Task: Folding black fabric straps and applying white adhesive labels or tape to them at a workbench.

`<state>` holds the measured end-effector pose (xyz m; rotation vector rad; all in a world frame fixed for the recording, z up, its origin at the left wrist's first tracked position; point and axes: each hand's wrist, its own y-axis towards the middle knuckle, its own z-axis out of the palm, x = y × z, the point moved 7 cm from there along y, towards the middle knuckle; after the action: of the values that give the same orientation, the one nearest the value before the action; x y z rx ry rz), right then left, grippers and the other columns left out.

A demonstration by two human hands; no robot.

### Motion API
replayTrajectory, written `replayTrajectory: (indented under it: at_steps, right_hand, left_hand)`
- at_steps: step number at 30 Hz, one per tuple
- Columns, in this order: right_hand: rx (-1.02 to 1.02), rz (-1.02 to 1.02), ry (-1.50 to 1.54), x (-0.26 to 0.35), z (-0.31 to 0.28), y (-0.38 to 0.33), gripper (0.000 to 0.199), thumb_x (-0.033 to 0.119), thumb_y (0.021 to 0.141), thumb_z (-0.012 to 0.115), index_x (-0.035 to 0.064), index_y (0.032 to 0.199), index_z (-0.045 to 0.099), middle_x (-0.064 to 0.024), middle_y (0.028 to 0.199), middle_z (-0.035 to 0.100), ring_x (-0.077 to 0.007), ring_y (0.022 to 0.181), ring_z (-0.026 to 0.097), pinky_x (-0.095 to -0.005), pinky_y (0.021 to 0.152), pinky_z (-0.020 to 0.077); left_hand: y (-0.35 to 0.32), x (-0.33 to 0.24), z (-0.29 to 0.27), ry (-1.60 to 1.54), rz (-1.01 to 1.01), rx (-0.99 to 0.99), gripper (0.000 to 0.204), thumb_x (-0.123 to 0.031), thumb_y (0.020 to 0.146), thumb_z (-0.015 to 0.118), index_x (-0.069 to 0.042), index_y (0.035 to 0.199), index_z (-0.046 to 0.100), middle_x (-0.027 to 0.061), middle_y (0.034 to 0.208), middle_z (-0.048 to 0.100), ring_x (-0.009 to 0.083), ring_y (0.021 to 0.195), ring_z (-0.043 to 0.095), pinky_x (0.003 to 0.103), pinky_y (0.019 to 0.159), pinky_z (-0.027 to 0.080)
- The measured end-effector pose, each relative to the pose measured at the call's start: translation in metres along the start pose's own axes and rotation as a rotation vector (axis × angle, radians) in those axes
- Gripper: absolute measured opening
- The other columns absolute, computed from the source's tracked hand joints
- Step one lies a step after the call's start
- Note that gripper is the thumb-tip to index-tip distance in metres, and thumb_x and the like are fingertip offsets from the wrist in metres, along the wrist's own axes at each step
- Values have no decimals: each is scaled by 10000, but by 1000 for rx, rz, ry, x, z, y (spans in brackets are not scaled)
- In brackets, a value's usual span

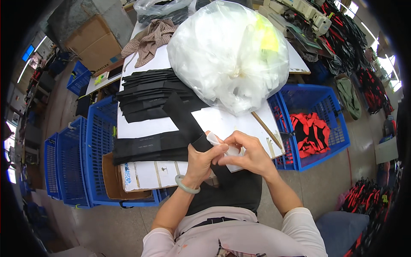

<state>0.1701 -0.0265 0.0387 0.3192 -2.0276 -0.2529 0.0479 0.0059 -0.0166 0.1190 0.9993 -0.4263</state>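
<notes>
Smooth white tabletop (150,128) | left fingers (220,148) pinching flat black band (182,113) | right fingers (240,138) pinching crumpled white piece (212,138)

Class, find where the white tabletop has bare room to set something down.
Bare: tabletop between the upper black pile and lower black pile; a patch among the clear bag, brown stick and right hand; the front left edge below the lower pile. Crowded: the far side, with bag and checked cloth, and the middle, where the black strip slants.

Strip (185,116) over tbl (173,169), stacks (147,147) L, bag (222,53) behind, crates (100,143) both sides
</notes>
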Motion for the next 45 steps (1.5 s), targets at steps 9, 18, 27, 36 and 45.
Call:
replayTrajectory:
  at_steps: [9, 18, 27, 36, 45]
  right_hand:
    - [-64, 242, 422, -28, 17, 1, 220, 62, 742, 812, -8, 810, 616, -22, 715, 592, -75, 613, 523, -236, 572, 401]
    - [152, 240, 287, -13, 8, -10, 245, 157, 725, 828, 13, 754, 632, -12, 678, 574, -92, 619, 480, -265, 564, 394]
    - [22, 45, -181, 10, 14, -9, 285, 165, 717, 788, 41, 716, 531, -73, 678, 583, -251, 580, 561, -346, 554, 427]
    - [17, -2, -309, 17, 28, -4, 263, 149, 728, 766, 51, 759, 524, -88, 671, 562, -285, 586, 563, -375, 551, 422]
    - [45, -283, -293, 38, 26, -12, 215, 23, 759, 763, 2, 836, 563, -127, 865, 618, -245, 618, 608, -328, 517, 482]
  left_hand:
    - [5, 0, -6, -156, 17, -22, 95, -40, 863, 669, 22, 868, 598, 72, 706, 603, 110, 490, 518, 257, 508, 486]
    - [26, -3, -45, -681, -138, -350, 440, -476, 914, 640, -94, 716, 545, -6, 643, 449, 86, 447, 374, 255, 474, 393]
    - [14, -2, -39, -636, -90, -325, 443, -489, 900, 652, -112, 691, 552, -11, 618, 445, 97, 457, 386, 287, 520, 420]
    - [12, -5, -32, -634, 6, -242, 462, -517, 944, 571, -113, 724, 523, -10, 645, 418, 109, 476, 371, 294, 544, 408]
    - [21, -10, -41, -831, -79, -295, 465, -537, 912, 611, -128, 706, 527, -21, 617, 415, 99, 462, 345, 275, 521, 372]
